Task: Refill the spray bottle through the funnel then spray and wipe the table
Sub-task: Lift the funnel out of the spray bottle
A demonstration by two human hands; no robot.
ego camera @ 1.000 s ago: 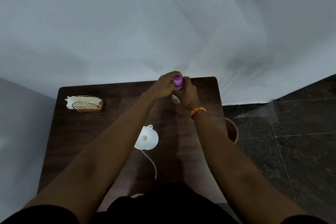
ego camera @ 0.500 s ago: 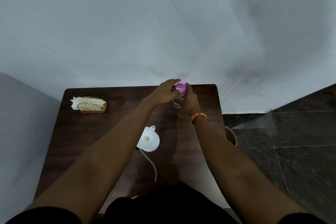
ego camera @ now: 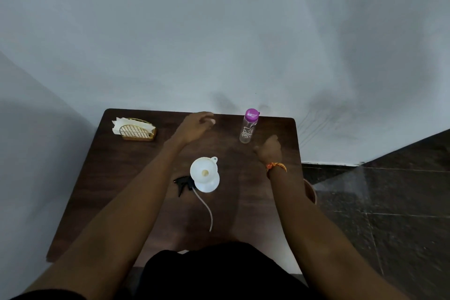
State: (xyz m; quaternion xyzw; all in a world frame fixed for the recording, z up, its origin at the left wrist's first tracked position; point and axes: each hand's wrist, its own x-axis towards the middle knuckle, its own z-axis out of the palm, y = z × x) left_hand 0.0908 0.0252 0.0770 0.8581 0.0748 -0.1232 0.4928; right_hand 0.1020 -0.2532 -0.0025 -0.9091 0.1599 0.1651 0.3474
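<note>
Both hands off the purple-capped clear bottle [ego camera: 248, 126] since earlier, bottle upright near table's [ego camera: 136, 165] far right edge, left hand [ego camera: 197, 125] and right hand [ego camera: 269, 147] loosely curled, empty, white plastic funnel [ego camera: 204, 173] seated mid-table, black spray head [ego camera: 182, 184] beside it.

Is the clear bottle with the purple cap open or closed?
Closed: the purple cap sits on the upright clear bottle, and neither hand touches it.

Bare counter [ego camera: 136, 178] lies open along the left side and near edge. A napkin holder [ego camera: 135, 129] blocks the far left corner, a bottle [ego camera: 248, 126] stands far right, and the funnel [ego camera: 204, 174] sits mid-counter with the sprayer [ego camera: 182, 184] touching its left. A wall [ego camera: 219, 31] closes the far side.
</note>
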